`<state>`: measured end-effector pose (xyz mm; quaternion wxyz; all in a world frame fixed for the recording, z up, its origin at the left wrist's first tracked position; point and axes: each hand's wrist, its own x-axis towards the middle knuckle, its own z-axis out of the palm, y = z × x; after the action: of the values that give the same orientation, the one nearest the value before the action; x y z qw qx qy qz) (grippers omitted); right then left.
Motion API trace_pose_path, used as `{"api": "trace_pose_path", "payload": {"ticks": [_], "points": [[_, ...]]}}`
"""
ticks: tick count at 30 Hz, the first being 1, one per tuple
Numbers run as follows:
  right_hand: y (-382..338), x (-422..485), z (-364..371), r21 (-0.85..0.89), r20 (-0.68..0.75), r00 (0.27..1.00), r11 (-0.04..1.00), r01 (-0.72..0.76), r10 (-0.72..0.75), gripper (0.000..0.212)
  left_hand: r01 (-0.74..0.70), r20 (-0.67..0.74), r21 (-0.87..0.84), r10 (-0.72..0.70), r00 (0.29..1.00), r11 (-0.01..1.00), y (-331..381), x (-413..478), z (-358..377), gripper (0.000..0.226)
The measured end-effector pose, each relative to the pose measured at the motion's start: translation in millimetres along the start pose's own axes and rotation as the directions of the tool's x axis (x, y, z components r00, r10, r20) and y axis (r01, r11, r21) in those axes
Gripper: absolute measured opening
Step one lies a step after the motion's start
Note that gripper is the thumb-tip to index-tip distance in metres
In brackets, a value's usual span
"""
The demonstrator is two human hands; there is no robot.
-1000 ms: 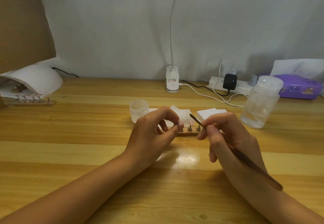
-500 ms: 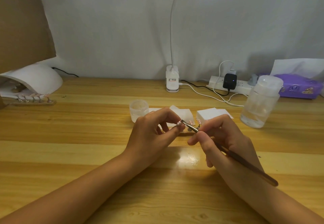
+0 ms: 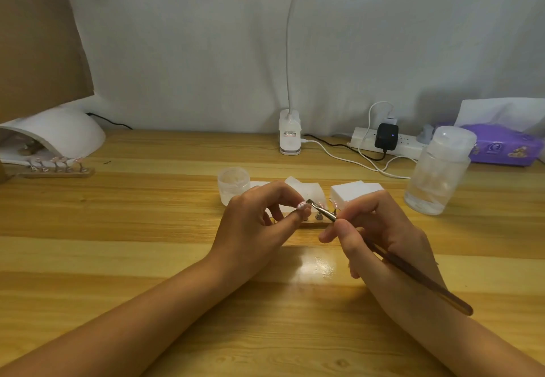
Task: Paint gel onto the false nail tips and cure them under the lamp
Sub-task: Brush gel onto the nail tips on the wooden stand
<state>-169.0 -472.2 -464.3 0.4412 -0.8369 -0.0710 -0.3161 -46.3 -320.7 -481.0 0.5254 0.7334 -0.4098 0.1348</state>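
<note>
1. The left hand (image 3: 253, 223) has its fingers (image 3: 290, 196) curled in, pinching one pinkish false nail tip (image 3: 301, 206) between thumb and forefinger, just above the bench (image 3: 147, 229)
2. The right hand (image 3: 380, 229) grips a long dark brush (image 3: 413, 270) like a pen, fingers clenched round its shaft; the brush head touches the held tip
3. A wooden stand (image 3: 318, 223) with more tips sits just behind both hands, partly hidden
4. At far left, a second stand (image 3: 56, 170) of tips lies at the mouth of the white curing lamp (image 3: 59, 134)
5. The label on the white clip base (image 3: 290, 137) and the print on the purple tissue pack (image 3: 501, 148) are too small to read
6. A small translucent jar (image 3: 233, 183) stands beyond the left hand, contents unclear; the capped clear bottle (image 3: 436, 173) on the right holds a little clear liquid
</note>
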Motion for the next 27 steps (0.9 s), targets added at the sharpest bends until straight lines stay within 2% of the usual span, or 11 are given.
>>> {"api": "trace_pose_path", "payload": {"ticks": [6,15,20,27], "points": [[0.8,-0.6,0.9,-0.023,0.051,0.998,1.000,-0.019,0.020,0.014,0.021,-0.002,0.012,-0.021,1.000,1.000,-0.1,0.2,0.3,0.006],[2.2,0.2,-0.7,-0.004,-0.019,1.000,1.000,0.007,-0.007,0.019,0.006,-0.006,0.024,-0.006,1.000,1.000,2.4,0.2,-0.7,0.005],[1.7,-1.0,1.5,0.003,0.045,0.999,1.000,0.005,-0.005,0.014,0.024,-0.002,0.010,-0.024,1.000,1.000,1.1,-0.2,-0.3,0.008],[3.2,-0.7,0.8,-0.031,0.049,0.999,0.999,0.006,-0.005,0.022,0.013,-0.001,0.014,-0.013,1.000,1.000,0.9,-0.2,-0.6,0.008]]}}
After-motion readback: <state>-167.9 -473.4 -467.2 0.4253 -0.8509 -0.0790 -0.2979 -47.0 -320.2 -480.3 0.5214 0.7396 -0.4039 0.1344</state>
